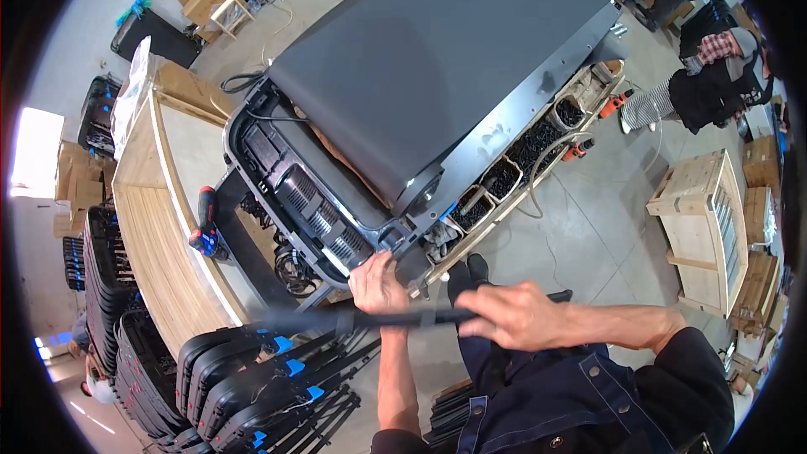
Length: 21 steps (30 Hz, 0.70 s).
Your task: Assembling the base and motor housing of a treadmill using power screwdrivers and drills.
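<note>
A large treadmill-like machine (pixel 437 59) with a wide dark grey surface lies in front of me. A black plastic housing (pixel 304 202) with vent slots runs along its near-left end. At that housing's near corner is my left hand (pixel 377 282), its fingers curled together; what they pinch, if anything, is hidden. My right hand (pixel 514 315) is closed around one end of a long black bar (pixel 403 319). The bar reaches leftward across my left wrist, and its far part is smeared by motion.
A red-and-blue power drill (pixel 208 223) lies on the curved wooden bench (pixel 160 227) at left. Bins of black screws (pixel 528 145) line the machine's right side. Stacked black frames (pixel 227 378) stand lower left, a wooden crate (pixel 696 231) at right. A person (pixel 714 84) stands at far right.
</note>
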{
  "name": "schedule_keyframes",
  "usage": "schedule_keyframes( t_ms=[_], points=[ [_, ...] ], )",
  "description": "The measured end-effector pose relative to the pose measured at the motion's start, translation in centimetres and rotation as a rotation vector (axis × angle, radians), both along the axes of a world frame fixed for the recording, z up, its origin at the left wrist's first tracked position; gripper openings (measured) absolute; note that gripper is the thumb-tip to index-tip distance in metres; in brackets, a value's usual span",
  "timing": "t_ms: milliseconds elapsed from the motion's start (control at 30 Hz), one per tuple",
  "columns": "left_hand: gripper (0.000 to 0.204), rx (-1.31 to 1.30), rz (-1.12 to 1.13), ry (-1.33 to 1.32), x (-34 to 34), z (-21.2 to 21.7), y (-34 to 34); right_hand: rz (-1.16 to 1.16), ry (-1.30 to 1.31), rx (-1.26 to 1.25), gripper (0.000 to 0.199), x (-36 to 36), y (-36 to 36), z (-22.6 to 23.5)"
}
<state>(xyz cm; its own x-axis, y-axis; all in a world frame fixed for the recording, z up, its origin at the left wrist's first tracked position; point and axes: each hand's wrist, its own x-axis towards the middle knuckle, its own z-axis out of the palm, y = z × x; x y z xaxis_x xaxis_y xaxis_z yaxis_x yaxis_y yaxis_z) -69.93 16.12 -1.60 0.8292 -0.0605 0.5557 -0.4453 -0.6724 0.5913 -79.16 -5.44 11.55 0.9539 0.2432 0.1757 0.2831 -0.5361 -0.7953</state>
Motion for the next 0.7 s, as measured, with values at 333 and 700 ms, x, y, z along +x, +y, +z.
schedule_keyframes(
  t_ms=[333, 700],
  points=[
    [0.033, -0.105, -0.042, 0.013, -0.4, -0.5, 0.6, 0.035, 0.164, 0.113, 0.033, -1.9, -0.5, -1.9],
    [0.013, -0.683, 0.116, 0.257, -1.8, 1.1, 0.1, 0.030, 0.235, 0.148, 0.029, -3.2, -1.4, -3.4]
  ],
)
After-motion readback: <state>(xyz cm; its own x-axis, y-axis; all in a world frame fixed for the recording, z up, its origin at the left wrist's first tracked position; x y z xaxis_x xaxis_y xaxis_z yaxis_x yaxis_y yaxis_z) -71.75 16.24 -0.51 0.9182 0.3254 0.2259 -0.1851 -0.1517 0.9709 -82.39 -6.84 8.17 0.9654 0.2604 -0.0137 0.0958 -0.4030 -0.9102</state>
